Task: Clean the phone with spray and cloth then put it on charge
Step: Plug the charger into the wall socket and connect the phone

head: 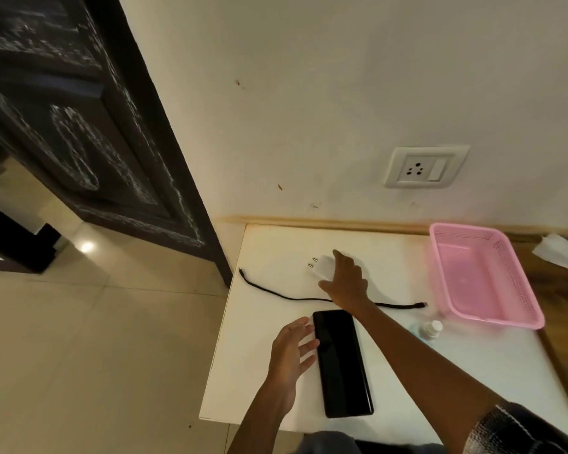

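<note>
My right hand [345, 283] is out over the white charger [322, 268], index laid along its top and thumb dropping toward its near side, so the fingers are closing round it but I can't tell whether they pinch it yet. I judge cleaning is done and I'm on the charging step. The charger lies on its side, prongs pointing left, away from the socket [425, 167] up on the wall, so it needs lifting and turning to plug in. My left hand [292, 347] hangs flat beside the phone [341, 363], fingers straight and slightly spread, tips at its left edge, probably steadying it (contact not certain). The phone lies face up, screen dark, on the white table [492, 371] near the front edge, within reach of the cable [282, 294], which runs loose across the table behind it, both ends free, plugged into nothing. Count: one phone, one charger, one cable, one socket, one spray bottle [432, 329] parked by the pink basket [492, 319], one basket, one white cloth [563, 250] set aside at far right.
</note>
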The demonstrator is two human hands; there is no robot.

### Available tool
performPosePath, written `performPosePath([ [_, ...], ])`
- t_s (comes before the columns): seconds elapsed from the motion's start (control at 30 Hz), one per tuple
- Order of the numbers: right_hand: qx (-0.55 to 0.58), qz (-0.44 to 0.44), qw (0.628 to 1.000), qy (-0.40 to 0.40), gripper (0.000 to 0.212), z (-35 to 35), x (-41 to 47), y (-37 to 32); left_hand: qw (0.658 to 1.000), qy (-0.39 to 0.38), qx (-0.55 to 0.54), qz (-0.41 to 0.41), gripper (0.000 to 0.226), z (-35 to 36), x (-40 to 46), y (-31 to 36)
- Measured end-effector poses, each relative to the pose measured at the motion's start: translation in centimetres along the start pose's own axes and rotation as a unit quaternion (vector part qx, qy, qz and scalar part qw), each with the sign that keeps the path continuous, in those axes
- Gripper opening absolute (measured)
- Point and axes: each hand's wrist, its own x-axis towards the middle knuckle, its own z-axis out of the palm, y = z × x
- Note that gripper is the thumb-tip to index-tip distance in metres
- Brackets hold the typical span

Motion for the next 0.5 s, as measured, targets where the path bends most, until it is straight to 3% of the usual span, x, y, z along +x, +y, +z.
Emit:
performPosePath([
  [0.1, -0.016, -0.026, 0.999, 0.015, 0.061, 0.2, 0.9, 0.3, 1.0, -0.008, -0.007, 0.0, 0.028, -0.3, 0.8, 0.1],
  [0.27, 0.107, -0.081, 0.99, 0.041, 0.062, 0.3, -1.9, -1.2, 0.997, 0.003, -0.075, 0.006, 0.034, -1.0, 1.6, 0.4],
  [0.4, 0.136, -0.163, 0.977, -0.021, 0.063, 0.6, -5.9, -2.9, 0.992, -0.008, -0.128, 0.01, 0.039, -2.1, 1.8, 1.2],
  [0.5, 0.115, -0.215, 0.969, -0.027, 0.062, 1.1, -8.6, -3.9, 0.991, 0.03, -0.127, 0.029, 0.034, -3.0, 1.5, 1.3],
])
